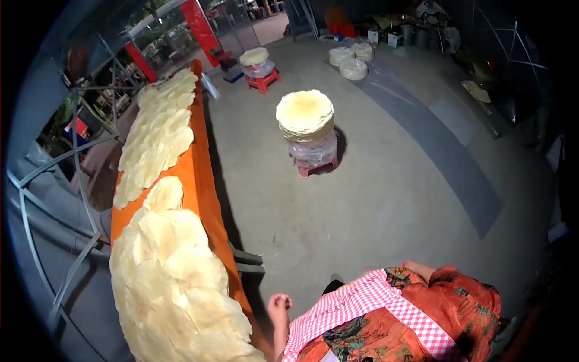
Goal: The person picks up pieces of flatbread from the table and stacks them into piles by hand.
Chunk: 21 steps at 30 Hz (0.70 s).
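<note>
My left hand [279, 304] is raised beside the orange-covered table [208, 187], its fingers curled in and nothing visible in them. It is apart from the nearest overlapping thin, round, pale flatbreads [175, 277] spread along the table. Only part of my right forearm and hand [417, 269] shows at the front of my body, by the orange patterned sleeve [464, 295]; its fingers are hidden. I wear a pink-and-white checked apron [356, 298].
Ahead, a tall flatbread stack [306, 114] sits on a plastic-wrapped red stool [316, 164]. Another stack [254, 57] rests on a red stool [263, 81] farther back. Wrapped round stacks [353, 68] lie on the grey floor. Metal framing [60, 151] stands left of the table.
</note>
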Available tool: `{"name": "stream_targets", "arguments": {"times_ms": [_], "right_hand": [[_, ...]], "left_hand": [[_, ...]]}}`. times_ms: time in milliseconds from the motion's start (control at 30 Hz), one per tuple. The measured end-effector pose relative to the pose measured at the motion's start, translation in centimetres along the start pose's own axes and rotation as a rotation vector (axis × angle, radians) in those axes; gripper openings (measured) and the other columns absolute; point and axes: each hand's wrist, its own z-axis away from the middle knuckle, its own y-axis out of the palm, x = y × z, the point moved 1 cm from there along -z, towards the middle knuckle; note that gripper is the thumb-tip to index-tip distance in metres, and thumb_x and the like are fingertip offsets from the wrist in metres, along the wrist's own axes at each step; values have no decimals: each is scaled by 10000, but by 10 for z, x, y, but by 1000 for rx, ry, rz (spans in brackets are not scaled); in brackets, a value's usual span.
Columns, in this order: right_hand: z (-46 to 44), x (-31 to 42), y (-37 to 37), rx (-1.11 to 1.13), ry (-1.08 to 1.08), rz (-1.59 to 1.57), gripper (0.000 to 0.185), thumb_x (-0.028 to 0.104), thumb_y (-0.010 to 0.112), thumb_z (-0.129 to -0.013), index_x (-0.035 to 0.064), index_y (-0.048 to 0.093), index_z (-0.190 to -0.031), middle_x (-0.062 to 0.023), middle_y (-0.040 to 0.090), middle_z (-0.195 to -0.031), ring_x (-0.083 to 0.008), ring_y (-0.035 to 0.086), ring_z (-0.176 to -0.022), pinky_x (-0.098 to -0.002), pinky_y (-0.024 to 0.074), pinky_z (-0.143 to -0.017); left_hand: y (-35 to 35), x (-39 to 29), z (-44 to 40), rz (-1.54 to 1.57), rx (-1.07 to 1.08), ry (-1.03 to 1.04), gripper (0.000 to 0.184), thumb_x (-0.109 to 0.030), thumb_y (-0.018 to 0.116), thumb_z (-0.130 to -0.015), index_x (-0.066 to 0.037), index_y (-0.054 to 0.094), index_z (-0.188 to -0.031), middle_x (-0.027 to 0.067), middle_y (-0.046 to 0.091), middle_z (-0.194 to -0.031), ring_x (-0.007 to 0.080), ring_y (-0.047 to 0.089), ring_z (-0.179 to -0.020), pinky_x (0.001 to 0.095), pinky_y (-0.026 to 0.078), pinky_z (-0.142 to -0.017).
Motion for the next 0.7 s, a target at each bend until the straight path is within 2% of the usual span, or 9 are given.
{"name": "stream_targets", "arguments": {"times_ms": [67, 100, 200, 300, 400, 500, 567, 600, 700], "right_hand": [[-58, -6, -19, 186, 112, -156, 316, 254, 482, -895, 59, 659, -721, -104, 607, -599, -209, 601, -505, -386, 469, -457], [-62, 61, -66, 27, 359, -219, 265, 238, 482, -891, 62, 639, -770, -89, 610, -645, -207, 570, -482, -389, 438, -432], [-124, 135, -116, -16, 524, -458, 189, 190, 495, -884, 71, 609, -791, -66, 597, -653, -197, 550, -487, -382, 418, -415], [-235, 184, -134, 209, 464, -271, 153, 154, 528, -864, 63, 607, -771, -69, 598, -646, -198, 563, -542, -392, 458, -473], [-430, 129, -42, 16, 116, -256, 190, 190, 550, -852, 51, 624, -746, -82, 612, -655, -228, 568, -573, -399, 492, -558], [-575, 300, -127, -75, 6, -65, 331, 307, 576, -827, 17, 626, -676, -125, 611, -625, -241, 586, -601, -396, 489, -621], [-650, 424, -174, 131, -76, -383, 389, 296, 527, -882, 20, 575, -612, -115, 585, -566, -198, 551, -525, -399, 432, -520], [-695, 477, -191, 228, -217, -386, 233, 96, 505, -869, 42, 551, -647, -57, 538, -545, -147, 491, -452, -311, 391, -438], [-789, 667, -242, 554, -73, -705, 182, 225, 509, -950, 73, 581, -880, -27, 617, -757, -93, 557, -606, -235, 426, -464]], "left_hand": [[24, -63, -61, 20, 46, 78, 57, -87, 544, -904, -43, 546, -939, 59, 614, -826, 144, 593, -679, 261, 493, -621], [35, -88, -96, 23, 72, 78, 58, -87, 546, -902, -42, 546, -940, 59, 613, -832, 139, 594, -691, 256, 490, -628], [81, -146, -201, -11, 85, 69, 94, -87, 562, -893, -32, 557, -969, 63, 615, -850, 133, 596, -717, 255, 488, -637], [110, -203, -288, 12, 115, 116, 152, -89, 572, -894, -4, 558, -1020, 65, 616, -861, 133, 598, -737, 243, 485, -656], [109, -236, -371, 34, 108, 118, 174, -92, 551, -912, 6, 538, -1056, 82, 619, -888, 142, 606, -769, 246, 496, -678], [101, -271, -432, 167, -32, -15, 166, -100, 524, -930, -7, 539, -1067, 102, 633, -948, 165, 622, -801, 271, 517, -703], [86, -295, -466, 186, -66, 2, 169, -114, 527, -932, -23, 545, -1074, 103, 640, -953, 163, 622, -806, 277, 516, -704], [80, -304, -481, 225, -98, 16, 172, -120, 530, -931, -29, 547, -1076, 102, 641, -951, 162, 622, -807, 279, 516, -703], [70, -342, -529, 350, -243, 45, 188, -174, 530, -934, -54, 551, -1078, 96, 647, -948, 166, 626, -806, 287, 514, -702]]}}
